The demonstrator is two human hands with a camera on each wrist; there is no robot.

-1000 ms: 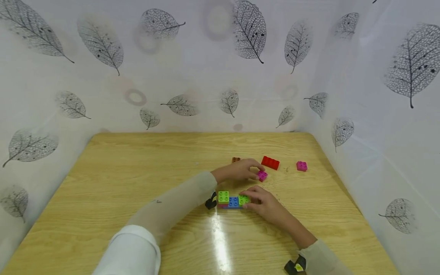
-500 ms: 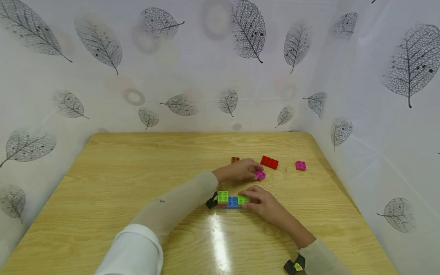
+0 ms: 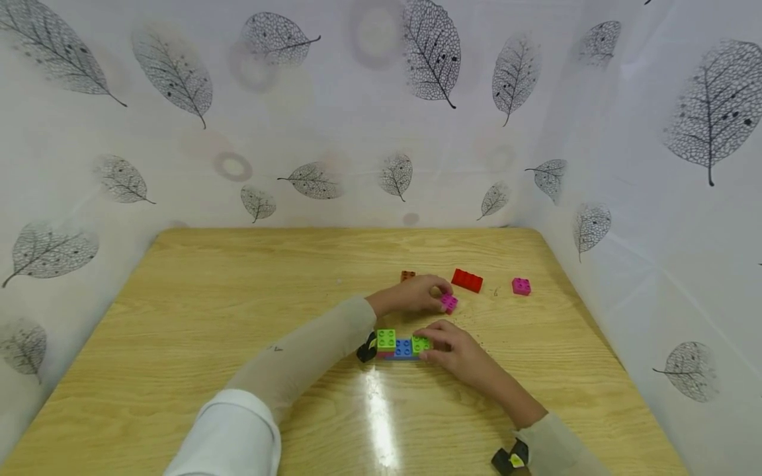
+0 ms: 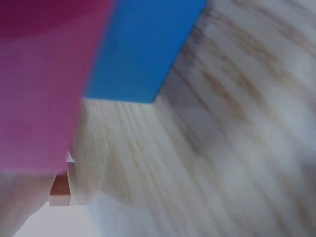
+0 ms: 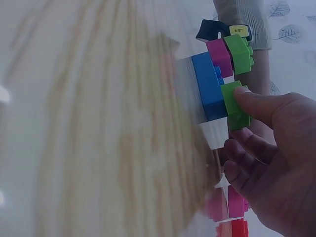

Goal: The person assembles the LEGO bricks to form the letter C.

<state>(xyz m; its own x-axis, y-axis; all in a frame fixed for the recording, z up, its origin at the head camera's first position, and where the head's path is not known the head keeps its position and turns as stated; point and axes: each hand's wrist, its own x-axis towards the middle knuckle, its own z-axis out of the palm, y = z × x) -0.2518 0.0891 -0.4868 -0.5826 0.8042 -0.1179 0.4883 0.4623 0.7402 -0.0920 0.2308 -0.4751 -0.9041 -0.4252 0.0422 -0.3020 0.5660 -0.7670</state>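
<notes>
My left hand [image 3: 417,294] reaches across in front, thumb and fingers at the sides of a small pink brick [image 3: 449,303]. Nearer to me stands a built piece: a long blue brick [image 3: 403,348] with a pink brick [image 5: 219,57] and a light green brick [image 3: 386,340] stacked at its left end. A second light green brick [image 5: 235,101] sits on its right end, where my right hand [image 3: 455,347] pinches it between thumb and fingers. Close up in the left wrist view, the pink brick [image 4: 39,98] and the blue brick [image 4: 143,49] fill the upper left; my left fingers are hidden there.
Behind my left hand lies a brown brick [image 3: 407,276], partly covered. A long red brick [image 3: 467,280] and another pink brick [image 3: 520,286] lie farther right on the wooden table [image 3: 238,277]. Leaf-patterned cloth [image 3: 357,132] rises at the table's back and sides.
My left hand's small pink brick has shifted slightly left, away from the red brick. My right hand keeps its place at the green brick, and the built piece stays put.
</notes>
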